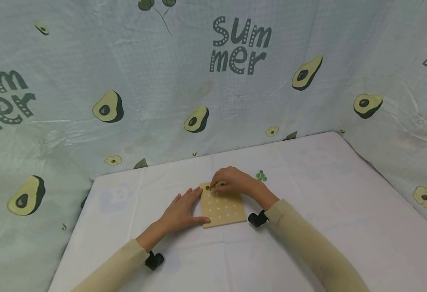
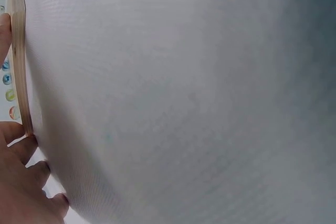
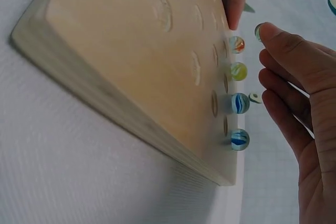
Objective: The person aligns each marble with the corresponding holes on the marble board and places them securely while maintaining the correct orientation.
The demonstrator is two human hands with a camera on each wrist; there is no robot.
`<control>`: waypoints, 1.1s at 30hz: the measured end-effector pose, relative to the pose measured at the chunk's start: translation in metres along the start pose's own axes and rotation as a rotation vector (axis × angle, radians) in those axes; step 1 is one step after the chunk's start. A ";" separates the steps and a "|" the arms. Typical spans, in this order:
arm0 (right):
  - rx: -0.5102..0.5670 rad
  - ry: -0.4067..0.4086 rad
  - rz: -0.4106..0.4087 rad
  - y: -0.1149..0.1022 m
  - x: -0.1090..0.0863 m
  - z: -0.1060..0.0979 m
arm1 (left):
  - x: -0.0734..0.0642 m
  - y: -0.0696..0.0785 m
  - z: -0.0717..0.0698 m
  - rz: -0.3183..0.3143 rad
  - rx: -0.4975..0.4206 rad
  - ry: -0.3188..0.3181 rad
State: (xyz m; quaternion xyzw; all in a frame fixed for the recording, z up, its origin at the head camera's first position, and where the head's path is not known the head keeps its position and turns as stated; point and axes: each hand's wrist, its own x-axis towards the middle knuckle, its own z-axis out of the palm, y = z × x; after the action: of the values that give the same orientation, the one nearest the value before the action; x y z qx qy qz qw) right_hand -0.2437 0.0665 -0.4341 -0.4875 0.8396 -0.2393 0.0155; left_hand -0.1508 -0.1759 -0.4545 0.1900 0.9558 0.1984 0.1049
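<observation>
A square wooden board [image 1: 222, 215] with rows of shallow round dimples lies flat on the table. My left hand [image 1: 182, 211] rests along its left edge, thumb and fingers spread and touching the wood. Over the board's far part, my right hand [image 1: 231, 180] pinches a glass marble [image 3: 258, 32] between thumb and fingertips. In the right wrist view, an orange-and-white marble [image 3: 237, 44], a yellow-green marble [image 3: 239, 71] and two blue-swirled marbles [image 3: 240, 103] sit in a row at the board's far side. From the head view, my right hand covers most of that row.
A small cluster of loose greenish marbles [image 1: 261, 175] lies on the white-covered table [image 1: 290, 251], beyond the board to the right. Behind the table hangs a pale curtain [image 1: 155, 121] printed with avocados and lettering. Each wrist carries a small black camera [image 1: 258, 219].
</observation>
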 end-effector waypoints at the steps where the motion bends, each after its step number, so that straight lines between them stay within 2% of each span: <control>1: 0.004 -0.009 0.013 -0.001 0.000 0.001 | 0.000 0.000 0.000 0.000 0.001 -0.002; 5: -0.016 -0.026 0.018 0.000 0.003 0.006 | -0.001 -0.001 0.000 0.000 0.003 -0.005; 17: -0.044 -0.027 -0.057 -0.002 0.012 0.010 | -0.001 -0.002 0.000 0.019 0.002 0.009; 33: -0.071 -0.063 -0.060 0.000 0.015 0.011 | -0.001 -0.002 0.000 0.025 -0.010 0.009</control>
State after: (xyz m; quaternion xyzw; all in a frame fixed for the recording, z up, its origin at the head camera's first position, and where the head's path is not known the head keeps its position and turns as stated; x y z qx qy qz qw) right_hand -0.2486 0.0499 -0.4403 -0.5201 0.8315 -0.1944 0.0175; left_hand -0.1505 -0.1777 -0.4555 0.2002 0.9529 0.2054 0.0990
